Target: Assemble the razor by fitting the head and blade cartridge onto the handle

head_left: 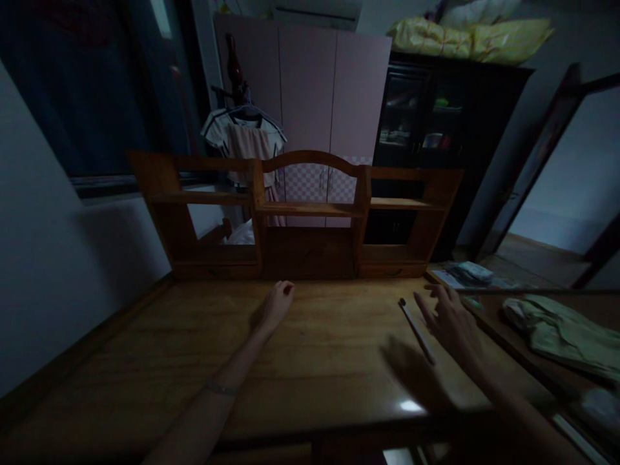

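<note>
On the wooden desk [310, 361] lies a slim, pale toothbrush [417, 332], its dark-bristled head pointing away from me. My right hand [450, 320] hovers just right of it, fingers spread and holding nothing; its shadow falls on the desktop. Over the middle of the desk is my left hand [277, 303], its fingers curled into a loose fist, with nothing visible in it. A thin bracelet [223, 389] circles the left wrist.
A wooden shelf unit [310, 209] stands along the desk's far edge. To the right, a lower surface holds a light green cloth [566, 329]. Behind are a pink wardrobe [307, 90], a dark cabinet [484, 123] and hanging clothes [247, 139]. A wall [97, 258] borders the left side.
</note>
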Available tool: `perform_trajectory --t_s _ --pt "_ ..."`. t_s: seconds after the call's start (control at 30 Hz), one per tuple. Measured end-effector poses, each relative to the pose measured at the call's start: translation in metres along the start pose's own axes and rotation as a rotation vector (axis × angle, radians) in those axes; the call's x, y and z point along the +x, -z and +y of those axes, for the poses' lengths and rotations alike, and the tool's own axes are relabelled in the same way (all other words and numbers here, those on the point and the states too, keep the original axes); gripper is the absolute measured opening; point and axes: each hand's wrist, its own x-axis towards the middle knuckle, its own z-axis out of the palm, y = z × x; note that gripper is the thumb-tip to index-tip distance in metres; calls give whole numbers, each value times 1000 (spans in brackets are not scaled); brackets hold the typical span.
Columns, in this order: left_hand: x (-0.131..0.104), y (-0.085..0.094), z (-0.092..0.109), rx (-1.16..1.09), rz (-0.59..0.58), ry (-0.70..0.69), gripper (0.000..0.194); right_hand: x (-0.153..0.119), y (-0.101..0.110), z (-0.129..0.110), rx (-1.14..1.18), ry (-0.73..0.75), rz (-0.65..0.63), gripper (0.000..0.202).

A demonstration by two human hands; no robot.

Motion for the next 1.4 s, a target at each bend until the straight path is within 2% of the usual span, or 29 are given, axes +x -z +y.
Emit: perform_trajectory --t_s 0.1,0.2,0.27,0.33,0.4,0.5,0.63,0.87,1.2,1.4 --pt "-5 -3 1 -65 -17 -55 15 30 -2 -76 113 137 50 36" --pt "-8 -6 4 -77 -47 -39 9 38 -34 -140 213 353 -34 29" --pt "-8 -7 5 -59 -78 -2 11 30 -65 -167 240 478 -142 29" --pt "-9 -8 6 -48 -113 -10 15 17 -95 -179 267 513 -249 27" --pt "-9 -8 9 -45 -160 -40 15 4 -116 -181 302 487 -322 27" --pt "-12 -6 15 -62 -235 -67 16 -5 -126 -175 365 510 -409 29" --pt "-19 -3 23 -85 -316 -110 19 -3 -120 -169 467 442 -450 28" --pt "-25 0 33 -92 -324 -172 17 -1 -117 -165 561 375 -469 18" --pt "-26 -1 38 -98 -281 -195 13 -7 -117 -168 606 430 -515 24" --pt "-27 1 42 -125 -329 -200 16 -7 -120 -167 604 439 -527 25"
